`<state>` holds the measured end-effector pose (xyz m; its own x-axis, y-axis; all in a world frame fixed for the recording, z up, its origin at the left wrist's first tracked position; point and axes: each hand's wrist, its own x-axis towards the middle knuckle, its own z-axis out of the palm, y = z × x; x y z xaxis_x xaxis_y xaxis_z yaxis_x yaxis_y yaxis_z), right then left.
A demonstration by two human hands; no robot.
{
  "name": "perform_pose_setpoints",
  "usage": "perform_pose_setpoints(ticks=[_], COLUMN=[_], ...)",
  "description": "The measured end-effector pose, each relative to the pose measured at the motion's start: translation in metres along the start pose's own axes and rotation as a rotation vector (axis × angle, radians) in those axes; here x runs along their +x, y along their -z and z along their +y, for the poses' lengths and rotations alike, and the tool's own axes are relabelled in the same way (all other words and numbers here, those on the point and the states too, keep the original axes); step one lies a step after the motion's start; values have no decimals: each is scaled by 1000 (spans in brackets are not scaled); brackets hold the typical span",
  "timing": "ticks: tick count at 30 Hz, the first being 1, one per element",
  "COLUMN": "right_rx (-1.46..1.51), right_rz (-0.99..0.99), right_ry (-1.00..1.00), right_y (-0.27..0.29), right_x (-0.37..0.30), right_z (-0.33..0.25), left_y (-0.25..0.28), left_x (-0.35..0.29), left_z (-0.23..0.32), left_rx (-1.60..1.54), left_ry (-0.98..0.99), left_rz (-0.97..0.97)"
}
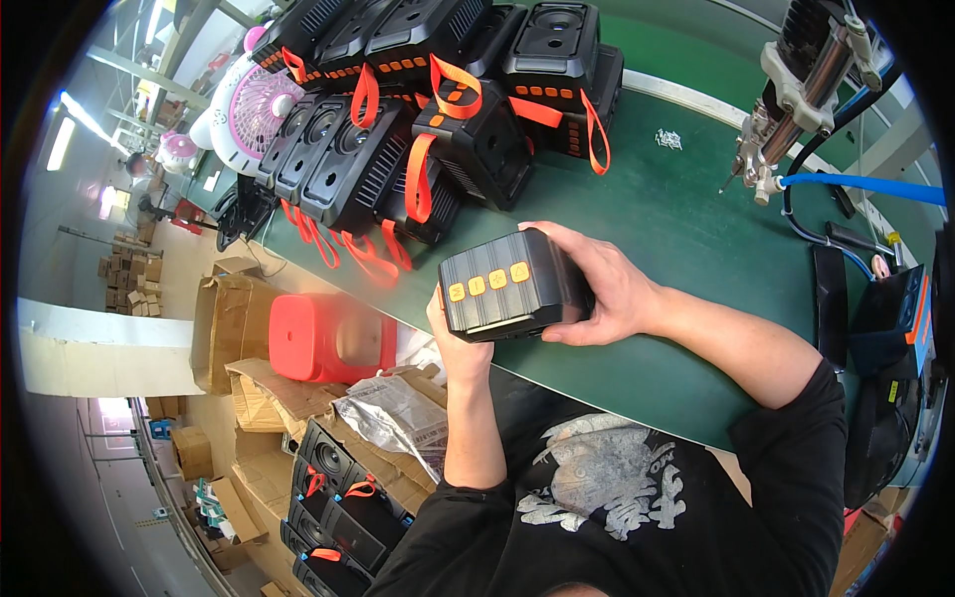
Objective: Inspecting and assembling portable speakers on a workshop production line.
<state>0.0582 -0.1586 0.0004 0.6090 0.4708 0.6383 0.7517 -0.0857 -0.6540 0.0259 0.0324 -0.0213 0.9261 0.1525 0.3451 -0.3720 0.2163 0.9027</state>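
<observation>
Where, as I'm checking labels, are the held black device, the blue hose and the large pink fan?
Held black device (510, 292): head view, ribbed button face.
Blue hose (865, 186): head view, along its middle.
Large pink fan (259, 103): head view, round grille.

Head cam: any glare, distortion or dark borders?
Head view: ceiling lights at left glare white; head view: the table's far edge bows, corners are black; head view: the held speaker's buttons read clearly.

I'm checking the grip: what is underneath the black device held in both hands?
The left hand is against the lower-left corner of the black device; the green table shows beyond it. The device's underside, most of that hand's fingers and whatever lies directly below are covered.
</observation>
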Motion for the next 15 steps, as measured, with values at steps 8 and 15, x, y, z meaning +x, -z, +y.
perform_pose_setpoints(ticks=[8,15], right_rx=[-18,35], right_rz=[14,1], right_ry=[51,-12], right_y=[0,0], right_x=[2,1], right_z=[0,-1], left_y=[-2,-4], left_x=[-1,-5], left_z=[4,2], left_rx=[-79,-115], left_ry=[47,11], left_rz=[-34,-29])
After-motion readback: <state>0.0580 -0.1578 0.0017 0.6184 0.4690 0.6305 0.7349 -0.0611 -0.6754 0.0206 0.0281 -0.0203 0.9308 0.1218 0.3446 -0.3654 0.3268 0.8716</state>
